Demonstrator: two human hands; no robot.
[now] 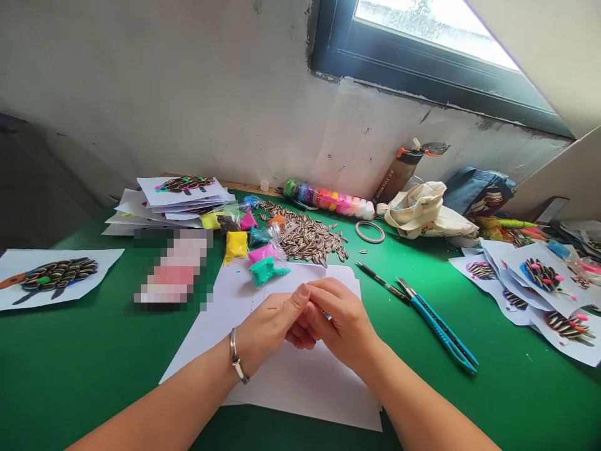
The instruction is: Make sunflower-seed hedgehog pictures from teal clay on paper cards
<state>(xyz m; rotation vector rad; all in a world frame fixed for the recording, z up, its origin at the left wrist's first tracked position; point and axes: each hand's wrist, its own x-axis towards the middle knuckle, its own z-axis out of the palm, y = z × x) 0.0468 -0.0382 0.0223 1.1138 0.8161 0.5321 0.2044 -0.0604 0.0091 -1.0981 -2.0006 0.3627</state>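
My left hand point(270, 322), with a silver bracelet point(236, 356) at the wrist, meets my right hand point(345, 319) above white paper sheets point(314, 388). The fingers of both are curled in and pressed together; whatever lies between them is hidden, apart from a small bluish-white speck. Just beyond the fingertips sits a teal packet of modelling clay point(263, 271), at the paper's top edge. Behind it are a pink clay packet point(265, 252), a yellow one point(235, 245) and a heap of striped sunflower seeds point(312, 237).
Right of the paper lie a black pen point(382, 280), blue tweezers point(444, 332) beside a utility knife, and a tape roll point(369, 232). Seed pictures point(61, 279) are on the left, with more stacked behind point(178, 188) and at right point(547, 275). A bottle point(399, 172) leans by the wall.
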